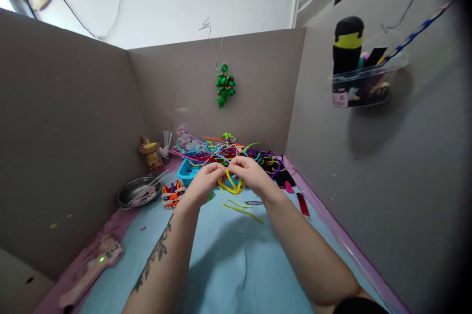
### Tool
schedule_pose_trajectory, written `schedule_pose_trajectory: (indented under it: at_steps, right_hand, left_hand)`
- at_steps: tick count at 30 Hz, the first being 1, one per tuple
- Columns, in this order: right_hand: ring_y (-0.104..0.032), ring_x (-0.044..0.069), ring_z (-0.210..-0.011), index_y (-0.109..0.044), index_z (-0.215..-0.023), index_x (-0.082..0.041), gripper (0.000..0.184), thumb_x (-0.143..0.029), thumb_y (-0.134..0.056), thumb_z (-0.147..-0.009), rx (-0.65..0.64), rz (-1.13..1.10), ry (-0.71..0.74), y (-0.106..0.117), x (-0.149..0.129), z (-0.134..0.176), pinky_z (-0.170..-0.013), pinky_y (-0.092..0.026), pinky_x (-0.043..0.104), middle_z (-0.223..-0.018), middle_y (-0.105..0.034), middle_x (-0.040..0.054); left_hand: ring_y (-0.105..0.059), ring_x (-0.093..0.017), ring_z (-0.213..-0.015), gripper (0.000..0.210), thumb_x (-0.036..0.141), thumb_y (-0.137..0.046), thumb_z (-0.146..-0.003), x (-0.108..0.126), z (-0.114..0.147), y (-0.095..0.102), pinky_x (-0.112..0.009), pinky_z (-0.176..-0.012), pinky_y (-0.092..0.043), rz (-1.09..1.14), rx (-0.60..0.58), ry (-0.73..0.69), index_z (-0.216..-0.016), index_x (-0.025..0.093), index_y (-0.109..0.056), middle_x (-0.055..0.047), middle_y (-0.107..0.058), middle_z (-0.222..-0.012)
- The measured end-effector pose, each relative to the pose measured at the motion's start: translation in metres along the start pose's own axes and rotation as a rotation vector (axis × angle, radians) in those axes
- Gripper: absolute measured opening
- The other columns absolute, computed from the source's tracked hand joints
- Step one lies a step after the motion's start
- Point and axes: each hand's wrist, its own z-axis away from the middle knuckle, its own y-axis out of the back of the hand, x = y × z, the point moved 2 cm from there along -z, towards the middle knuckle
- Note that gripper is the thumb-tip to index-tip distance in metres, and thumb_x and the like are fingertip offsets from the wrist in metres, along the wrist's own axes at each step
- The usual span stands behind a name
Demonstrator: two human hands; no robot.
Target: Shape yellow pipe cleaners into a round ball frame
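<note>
Both my hands meet over the middle of the table, pinching a bent yellow pipe cleaner [235, 188] that hangs in loops below the fingers. My left hand [205, 181] is closed on its left end, and my right hand [251, 172] is closed on it at the upper right. Loose yellow pipe cleaner pieces [242, 212] lie on the blue cover just below. Beside them rests a slim metal tool [253, 203], too small to name surely. Behind the hands, a heap of many-coloured pipe cleaners [217, 149] spills over a blue basket [183, 170].
At left stand a metal bowl [127, 195], an orange-and-blue beaded piece [173, 195] and a pink glue gun [98, 267] with a green light. A red strip [303, 204] lies at right. Grey panels enclose the table; a clear bin [363, 89] hangs on the right one.
</note>
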Motion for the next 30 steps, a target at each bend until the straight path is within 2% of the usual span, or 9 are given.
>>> schedule_pose_trajectory:
  at_steps: [7, 13, 16, 20, 24, 30]
  right_hand:
    - [-0.039, 0.007, -0.049, -0.048, -0.060, -0.017, 0.011, -0.024, -0.050, -0.067, -0.003, 0.052, 0.018, -0.0013, 0.0004, 0.0001, -0.048, -0.030, 0.019, -0.053, -0.043, -0.0058]
    - [-0.039, 0.006, -0.047, -0.051, -0.060, -0.016, 0.010, -0.024, -0.052, -0.066, -0.012, 0.004, -0.016, -0.0007, -0.0001, 0.0000, -0.047, -0.029, 0.019, -0.052, -0.046, -0.0056]
    - [-0.041, 0.007, -0.049, -0.051, -0.059, -0.015, 0.011, -0.025, -0.054, -0.065, 0.028, -0.076, -0.010, -0.0008, 0.0015, -0.0023, -0.050, -0.031, 0.020, -0.053, -0.049, -0.0048]
    - [-0.042, 0.007, -0.049, -0.050, -0.057, -0.015, 0.016, -0.027, -0.054, -0.067, 0.089, -0.141, -0.001, -0.0013, 0.0045, -0.0051, -0.051, -0.032, 0.020, -0.052, -0.051, -0.0045]
    - [-0.042, 0.007, -0.051, -0.050, -0.060, -0.016, 0.019, -0.032, -0.056, -0.066, 0.032, -0.155, -0.023, -0.0009, 0.0040, -0.0047, -0.053, -0.031, 0.021, -0.053, -0.049, -0.0052]
    - [-0.037, 0.007, -0.049, -0.050, -0.058, -0.015, 0.020, -0.033, -0.058, -0.064, -0.045, -0.043, -0.066, 0.0026, 0.0079, -0.0043, -0.050, -0.027, 0.020, -0.052, -0.045, -0.0052]
  left_hand:
    - [-0.040, -0.007, -0.049, 0.015, 0.028, -0.054, -0.068, -0.0035, -0.0021, 0.0019, -0.019, -0.049, -0.029, -0.065, -0.012, -0.043, -0.062, 0.014, -0.052, 0.004, -0.048, -0.053]
    - [-0.041, -0.007, -0.049, 0.015, 0.029, -0.054, -0.069, -0.0027, -0.0023, 0.0014, -0.019, -0.049, -0.029, -0.064, -0.018, -0.033, -0.063, 0.014, -0.052, 0.004, -0.048, -0.054]
    - [-0.044, -0.008, -0.051, 0.015, 0.029, -0.054, -0.069, -0.0029, -0.0037, 0.0035, -0.019, -0.052, -0.033, -0.038, 0.002, -0.034, -0.066, 0.015, -0.053, 0.003, -0.050, -0.056]
    - [-0.047, -0.010, -0.058, 0.016, 0.030, -0.053, -0.069, -0.0015, -0.0044, 0.0071, -0.021, -0.057, -0.036, -0.110, 0.025, -0.068, -0.064, 0.014, -0.052, 0.000, -0.054, -0.062]
    - [-0.044, -0.009, -0.058, 0.016, 0.029, -0.052, -0.071, 0.0035, -0.0016, 0.0070, -0.021, -0.057, -0.034, -0.211, -0.018, -0.135, -0.063, 0.015, -0.050, 0.002, -0.051, -0.061]
    - [-0.039, -0.009, -0.057, 0.017, 0.031, -0.051, -0.074, 0.0061, 0.0010, 0.0071, -0.020, -0.053, -0.031, -0.368, -0.059, -0.190, -0.068, 0.016, -0.049, 0.004, -0.044, -0.062]
